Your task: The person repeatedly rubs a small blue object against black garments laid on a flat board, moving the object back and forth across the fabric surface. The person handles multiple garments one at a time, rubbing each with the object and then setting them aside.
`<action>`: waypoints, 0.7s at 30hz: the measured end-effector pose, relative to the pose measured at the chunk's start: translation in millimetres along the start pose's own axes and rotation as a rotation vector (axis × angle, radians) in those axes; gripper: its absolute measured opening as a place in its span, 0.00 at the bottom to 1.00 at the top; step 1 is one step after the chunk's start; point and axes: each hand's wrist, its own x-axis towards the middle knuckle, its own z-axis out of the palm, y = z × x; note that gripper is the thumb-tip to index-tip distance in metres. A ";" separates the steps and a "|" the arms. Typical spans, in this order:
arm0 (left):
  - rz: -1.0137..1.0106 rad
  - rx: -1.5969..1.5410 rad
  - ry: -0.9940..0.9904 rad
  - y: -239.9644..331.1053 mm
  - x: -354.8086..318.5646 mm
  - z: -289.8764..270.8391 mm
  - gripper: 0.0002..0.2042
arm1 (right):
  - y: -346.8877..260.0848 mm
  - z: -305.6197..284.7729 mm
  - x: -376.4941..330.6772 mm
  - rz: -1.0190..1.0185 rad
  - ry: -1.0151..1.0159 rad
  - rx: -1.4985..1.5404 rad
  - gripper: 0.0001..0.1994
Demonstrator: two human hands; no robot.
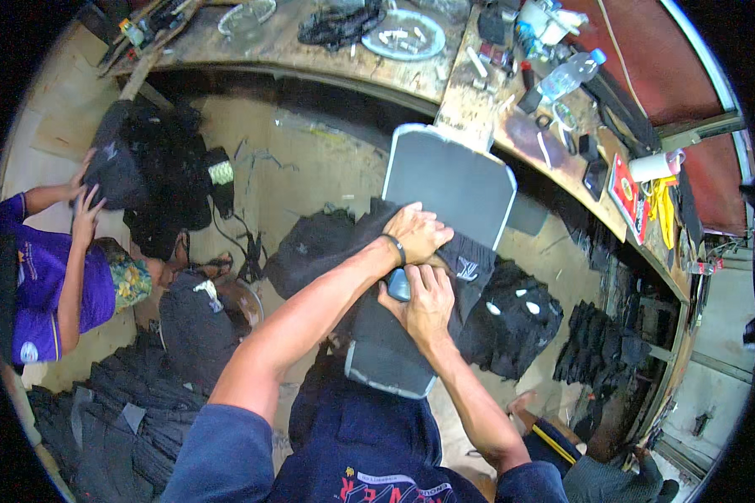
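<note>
Pressing black cloth [470,260] on grey board [449,184], left hand [417,232] flat, right hand [428,298] grip closed on it

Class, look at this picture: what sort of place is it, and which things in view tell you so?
Probably a small garment workshop. Dark cloth pieces lie in piles on the floor, a grey padded board has a dark garment pulled over it under both hands, and a cluttered wooden workbench curves round the room.

Single head-worn fisheye view, steeply downward, close over the hands [415,268] and lap.
</note>
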 end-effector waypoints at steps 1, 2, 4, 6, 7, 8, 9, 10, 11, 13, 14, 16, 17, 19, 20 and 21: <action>-0.011 -0.049 -0.007 0.1 0.3 2.9 0.23 | -3.0 0.2 1.0 0.038 0.011 0.020 0.23; -0.032 -0.082 -0.044 0.5 -0.2 3.9 0.23 | -6.6 -1.5 -2.1 0.037 -0.040 0.009 0.23; -0.046 -0.088 -0.023 2.4 0.0 4.1 0.24 | -13.2 -6.3 -15.8 -0.077 -0.050 0.086 0.22; -0.068 -0.078 -0.014 5.0 0.0 2.3 0.25 | -13.8 -14.4 -24.7 -0.099 -0.183 0.184 0.21; -0.072 -0.084 -0.012 6.8 -1.0 1.0 0.25 | -9.0 -18.3 -21.3 -0.109 -0.181 0.157 0.21; -0.099 -0.088 -0.009 6.6 0.3 -0.3 0.26 | -1.0 -20.6 -11.1 -0.108 -0.146 0.154 0.21; -0.089 -0.049 0.051 8.2 -1.0 -1.5 0.26 | 6.6 -17.6 1.6 -0.013 -0.043 0.042 0.20; -0.107 -0.065 -0.046 7.9 0.1 -1.9 0.27 | 13.0 -10.8 6.8 0.011 0.074 0.030 0.19; -0.104 -0.066 -0.048 8.8 -0.9 -3.1 0.28 | 9.1 -11.2 -6.1 0.015 0.029 0.000 0.20; -0.092 -0.055 0.001 8.7 -0.2 -4.2 0.28 | 5.6 -11.5 -29.9 -0.033 -0.030 0.025 0.22; -0.108 -0.084 -0.047 8.8 0.3 -4.2 0.28 | 5.1 -15.6 -36.6 -0.051 -0.086 0.082 0.23; -0.103 -0.068 -0.015 9.2 0.5 -4.2 0.27 | 5.4 -25.9 -38.8 -0.051 -0.193 0.174 0.21; -0.092 -0.051 0.036 8.1 1.2 -4.1 0.27 | 6.5 -29.0 -37.8 -0.038 -0.129 0.152 0.21; -0.115 -0.034 0.012 9.7 -0.5 -2.3 0.27 | 9.9 -27.3 -37.4 0.025 -0.018 -0.054 0.21; -0.106 -0.063 -0.026 12.1 -2.5 -0.7 0.27 | 9.5 -24.3 -38.5 0.090 0.007 -0.120 0.21; -0.105 -0.061 -0.020 11.5 -3.7 1.6 0.27 | 6.0 -24.6 -43.5 0.050 -0.022 -0.076 0.21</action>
